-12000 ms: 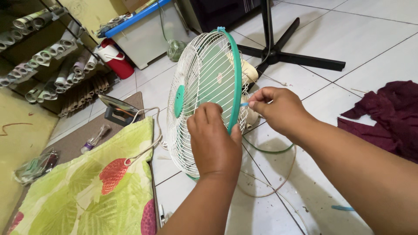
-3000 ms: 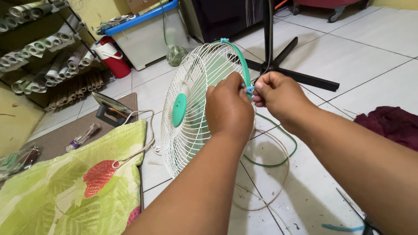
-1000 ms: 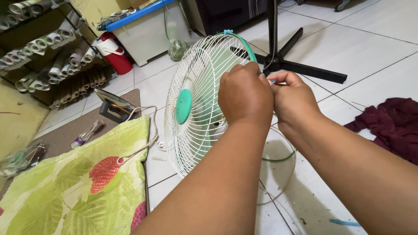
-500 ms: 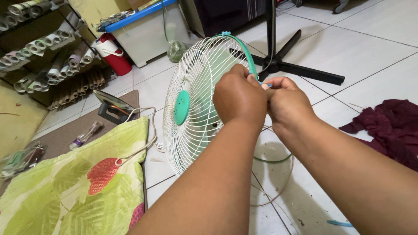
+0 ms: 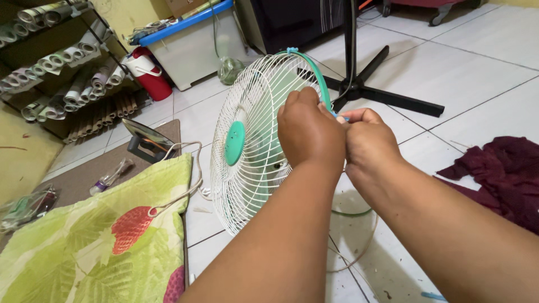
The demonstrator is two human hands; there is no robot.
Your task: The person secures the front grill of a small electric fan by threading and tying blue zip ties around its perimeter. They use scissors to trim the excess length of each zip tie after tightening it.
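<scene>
Both hands meet at the rim of a fan guard (image 5: 247,168), a round white wire cage with a green hub at its centre and a green band (image 5: 314,73) running around its edge. The guard stands upright on the tiled floor (image 5: 477,73), near the middle of the view, with its face turned toward nine o'clock.

The left hand (image 5: 309,132) is curled shut, its fingers pinched on the green band at the guard's two o'clock edge. The right hand (image 5: 370,140) sits just beside it, touching it, also curled shut with its fingertips pressed at the same spot on the rim; a small blue piece (image 5: 341,116) shows between the two hands, though what it is cannot be made out.

At eight o'clock from the guard lies a green leaf-printed cloth (image 5: 95,235), with a clothes iron (image 5: 147,140) at its upper edge. At one o'clock stands a black fan stand (image 5: 365,78). A dark red cloth (image 5: 499,174) lies at three o'clock. A white storage box with a blue lid (image 5: 191,39) and a red jug (image 5: 149,70) sit at eleven o'clock, next to shelves of rolled paper (image 5: 56,67).
</scene>
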